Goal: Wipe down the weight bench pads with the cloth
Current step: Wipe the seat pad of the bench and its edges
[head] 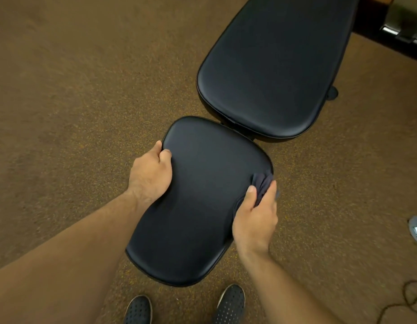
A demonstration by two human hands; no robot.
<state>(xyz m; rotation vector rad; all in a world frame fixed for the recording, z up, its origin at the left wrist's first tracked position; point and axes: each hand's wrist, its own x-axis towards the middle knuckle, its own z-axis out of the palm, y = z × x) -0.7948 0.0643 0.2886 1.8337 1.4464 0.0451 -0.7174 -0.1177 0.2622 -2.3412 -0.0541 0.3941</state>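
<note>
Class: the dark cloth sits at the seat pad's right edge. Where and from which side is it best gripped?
Likely the bunched folds of the cloth past the right hand, coming from right of the seat pad: they stand proud at that edge; the rest is hidden.

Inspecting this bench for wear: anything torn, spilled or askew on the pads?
Nothing stands out. The seat pad and back pad look smooth and intact; a loose cable lies on the floor nearby.
</note>
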